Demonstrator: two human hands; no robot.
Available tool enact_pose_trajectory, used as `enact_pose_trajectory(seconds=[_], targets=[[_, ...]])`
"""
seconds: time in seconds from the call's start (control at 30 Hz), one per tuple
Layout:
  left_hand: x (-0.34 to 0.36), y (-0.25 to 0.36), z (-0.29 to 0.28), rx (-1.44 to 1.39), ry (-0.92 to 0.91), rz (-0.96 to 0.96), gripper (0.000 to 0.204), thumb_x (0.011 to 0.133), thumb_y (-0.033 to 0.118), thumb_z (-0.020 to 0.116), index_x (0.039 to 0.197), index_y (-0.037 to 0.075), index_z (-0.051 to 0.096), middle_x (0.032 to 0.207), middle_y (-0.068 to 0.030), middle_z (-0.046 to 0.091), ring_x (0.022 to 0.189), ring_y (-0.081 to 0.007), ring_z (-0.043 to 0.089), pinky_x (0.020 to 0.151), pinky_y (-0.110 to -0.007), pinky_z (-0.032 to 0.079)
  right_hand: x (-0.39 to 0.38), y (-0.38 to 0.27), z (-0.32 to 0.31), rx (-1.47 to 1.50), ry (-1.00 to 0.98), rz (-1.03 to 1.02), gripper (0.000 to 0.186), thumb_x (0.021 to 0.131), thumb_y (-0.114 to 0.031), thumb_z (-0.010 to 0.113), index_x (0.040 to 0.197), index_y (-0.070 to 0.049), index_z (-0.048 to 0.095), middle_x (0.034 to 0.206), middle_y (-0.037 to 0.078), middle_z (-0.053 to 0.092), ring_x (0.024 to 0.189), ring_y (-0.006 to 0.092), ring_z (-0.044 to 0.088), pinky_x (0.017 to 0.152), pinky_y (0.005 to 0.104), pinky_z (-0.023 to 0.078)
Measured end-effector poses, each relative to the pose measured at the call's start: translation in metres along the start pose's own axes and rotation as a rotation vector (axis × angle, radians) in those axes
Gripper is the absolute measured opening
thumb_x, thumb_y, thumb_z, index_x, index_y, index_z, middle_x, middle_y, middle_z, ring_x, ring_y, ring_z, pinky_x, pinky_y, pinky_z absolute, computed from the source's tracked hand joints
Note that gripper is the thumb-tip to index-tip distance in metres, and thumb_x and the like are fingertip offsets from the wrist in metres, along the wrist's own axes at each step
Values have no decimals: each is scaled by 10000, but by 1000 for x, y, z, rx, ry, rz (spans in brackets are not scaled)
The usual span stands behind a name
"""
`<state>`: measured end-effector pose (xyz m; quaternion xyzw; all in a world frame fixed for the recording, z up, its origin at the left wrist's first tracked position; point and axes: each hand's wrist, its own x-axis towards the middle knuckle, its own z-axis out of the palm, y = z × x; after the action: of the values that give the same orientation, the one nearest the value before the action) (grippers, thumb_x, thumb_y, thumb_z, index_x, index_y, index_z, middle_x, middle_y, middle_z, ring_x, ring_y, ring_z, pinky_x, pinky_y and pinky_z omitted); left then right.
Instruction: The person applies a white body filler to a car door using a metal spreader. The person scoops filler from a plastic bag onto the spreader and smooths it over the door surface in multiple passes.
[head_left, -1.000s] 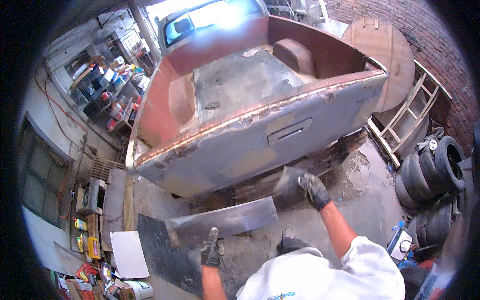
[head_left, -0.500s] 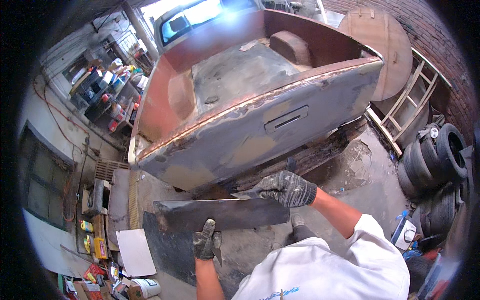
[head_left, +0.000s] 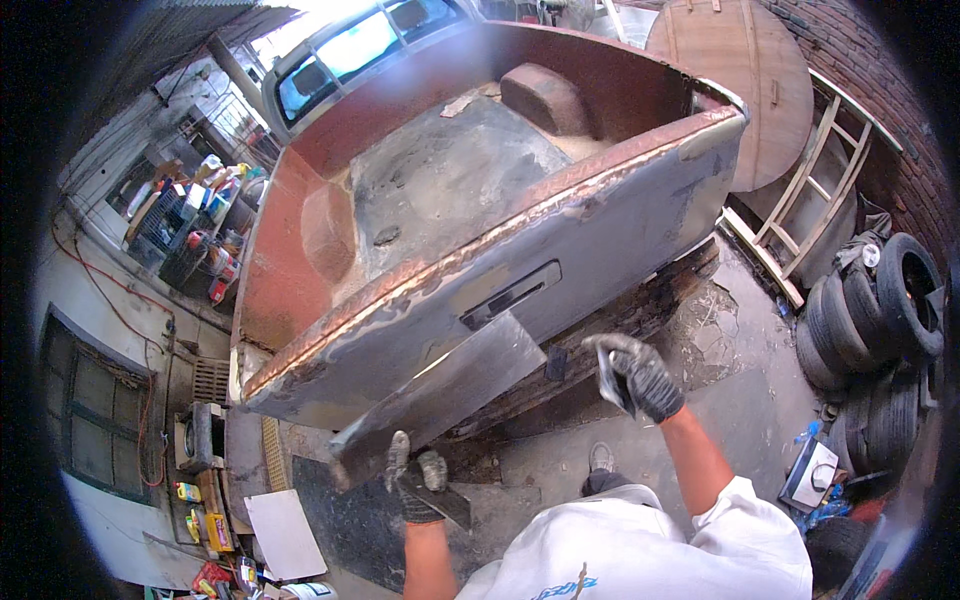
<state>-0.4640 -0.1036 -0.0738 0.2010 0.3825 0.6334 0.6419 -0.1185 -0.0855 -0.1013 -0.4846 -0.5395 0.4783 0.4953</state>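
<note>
Gloved in grey knit, my left hand (head_left: pixel 414 482) grips the lower left end of a long, dark, flat board (head_left: pixel 440 385), thumb over its face. A dark pointed flat piece (head_left: pixel 455 507), perhaps a scraper blade, sticks out from under that hand. My right hand (head_left: pixel 648 375), also gloved and partly smeared by motion, is closed around a putty knife (head_left: pixel 612 388) and stands apart from the board on the right. The tilted board overlaps the view of the pickup's grey, patchy tailgate (head_left: pixel 600 255); whether they touch, I cannot tell.
The truck bed (head_left: pixel 450 170) lies beyond the tailgate, its walls reddish. Stacked tires (head_left: pixel 850 335) and a wooden ladder-like frame (head_left: pixel 820 190) stand at right. On the left floor are a white panel (head_left: pixel 285 535) and several bottles; a cluttered shelf (head_left: pixel 185 225) stands farther back.
My right hand with the putty knife has moved right, away from the board. The board has tilted, its right end rising toward the tailgate handle. The view has shifted slightly.
</note>
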Motion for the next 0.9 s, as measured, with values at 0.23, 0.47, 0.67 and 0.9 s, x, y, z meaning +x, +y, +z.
enact_pose_trajectory(seconds=[0.23,0.47,0.67,0.9], targets=[[25,-54,40,-157,-162,-201,231,972,255,487,1050,81,616,479,-65,514,319,-176,416,338,-292,343,22,21,23,206,-136,8,534,951,-422,542,1318,-37,489,963,121,658,990,260,605,842,361,496],[67,-65,25,-4,-177,-198,171,955,231,544,936,88,636,477,-69,512,322,-179,440,328,-288,338,80,63,44,-568,3,43,310,915,-141,503,1208,-48,538,873,223,598,796,369,575,700,455,440],[109,-52,8,-19,-162,-259,201,948,258,549,861,88,613,444,-75,496,309,-196,430,312,-295,339,115,83,75,-509,192,9,266,990,-189,396,1009,-37,614,858,207,633,780,364,602,728,445,453],[138,-63,4,21,-73,-308,238,969,291,507,933,83,618,416,-61,468,286,-183,370,312,-299,312,135,62,78,-387,303,201,364,990,-255,398,926,23,624,862,276,623,827,431,595,732,505,452]])
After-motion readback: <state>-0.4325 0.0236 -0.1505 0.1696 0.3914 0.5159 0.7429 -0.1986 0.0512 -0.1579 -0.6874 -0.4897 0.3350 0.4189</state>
